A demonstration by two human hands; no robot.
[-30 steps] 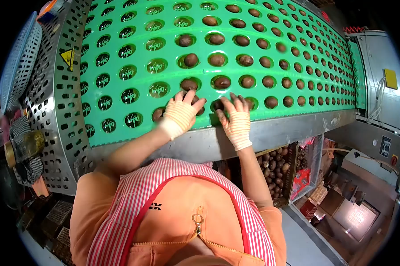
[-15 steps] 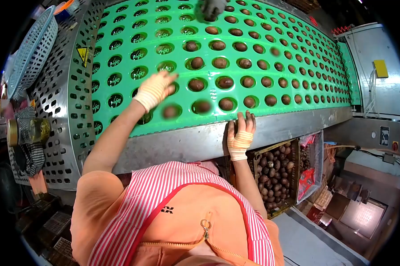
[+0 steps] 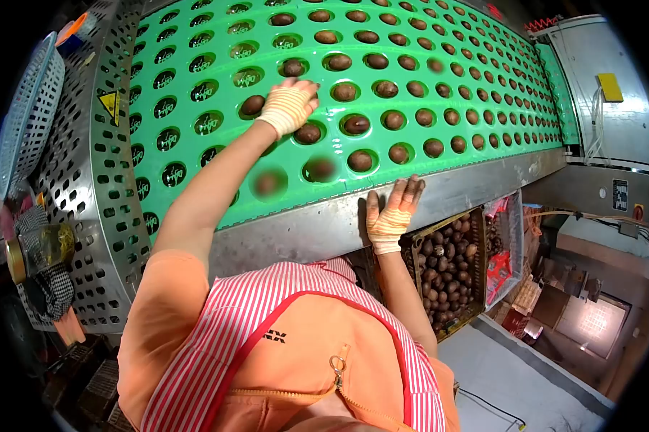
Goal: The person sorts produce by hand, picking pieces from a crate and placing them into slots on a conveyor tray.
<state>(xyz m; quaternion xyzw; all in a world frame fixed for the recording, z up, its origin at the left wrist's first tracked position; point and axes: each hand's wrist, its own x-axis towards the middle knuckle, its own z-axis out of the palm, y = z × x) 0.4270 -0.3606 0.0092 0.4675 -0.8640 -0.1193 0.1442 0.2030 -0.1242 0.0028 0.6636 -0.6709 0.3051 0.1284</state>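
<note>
Since half a second before, the left hand (image 3: 290, 108) had moved farther across the green sheet (image 3: 333, 146); the hole just left of it now held a brown oval piece (image 3: 252, 106). A grey-gloved hand at the far edge had gone out of view, while the right hand (image 3: 393, 214) had stayed at the metal rail (image 3: 295, 237).

The left hand, in a striped wrap that left its fingers bare, was palm down with the fingers partly bent over the third row from the rail. Its grip was hidden, so whether it had hold of anything could not be told. The right hand lay against the rail, fingers extended, thumb apart, with nothing visible in its hold.

Brown oval pieces sat singly in the holes around and to the right of the left hand; at far left the holes showed pale lettering. Two pieces nearest the rail appeared blurred. More pieces filled a crate (image 3: 480, 273) beneath the rail, near the right wrist. At left stood a slotted metal guard (image 3: 101, 187) bearing a yellow warning sticker (image 3: 110, 106), with a blue basket (image 3: 33, 115) beyond it.
</note>
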